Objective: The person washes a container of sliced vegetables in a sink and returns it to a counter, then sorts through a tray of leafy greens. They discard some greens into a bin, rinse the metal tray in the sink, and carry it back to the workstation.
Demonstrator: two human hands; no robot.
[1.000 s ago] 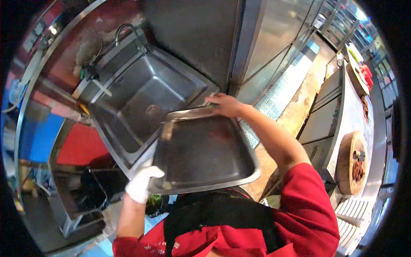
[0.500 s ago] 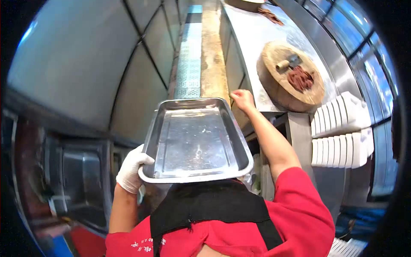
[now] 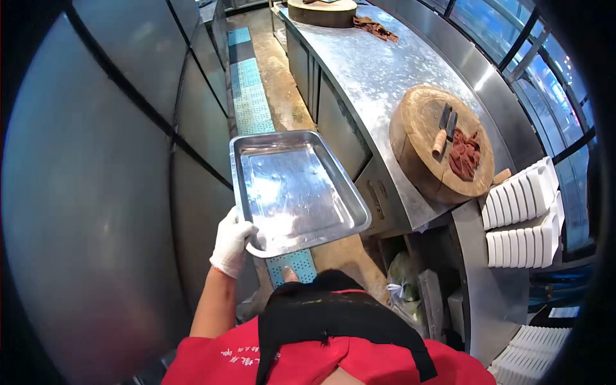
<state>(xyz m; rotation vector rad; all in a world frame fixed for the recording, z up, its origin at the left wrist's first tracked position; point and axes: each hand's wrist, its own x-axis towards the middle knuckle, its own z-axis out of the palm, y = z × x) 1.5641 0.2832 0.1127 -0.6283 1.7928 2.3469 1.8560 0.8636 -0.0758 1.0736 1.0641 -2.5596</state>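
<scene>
My left hand [image 3: 232,242], in a white glove, grips the near left corner of a shallow metal tray [image 3: 295,192]. Its thumb lies over the rim and the other fingers are mostly hidden. The tray's inside is bare and shiny, and it is held over the aisle in front of my apron. My right hand is out of view. To the right, a round wooden chopping block [image 3: 417,122] stands on the steel counter. On it lie a cleaver [image 3: 444,131] with a wooden handle and a crumpled reddish-brown cloth [image 3: 464,156].
The steel counter [image 3: 385,70] runs along the right, with a second chopping block [image 3: 321,14] and a brown cloth [image 3: 376,29] farther off. Stacked white trays [image 3: 523,199] stand at right. Metal doors [image 3: 102,186] line the left. Perforated blue mats [image 3: 251,96] cover part of the floor.
My right hand has come off the tray's far right side and left the view. The view has turned toward the counter, and the tray is tilted differently in my left hand.
</scene>
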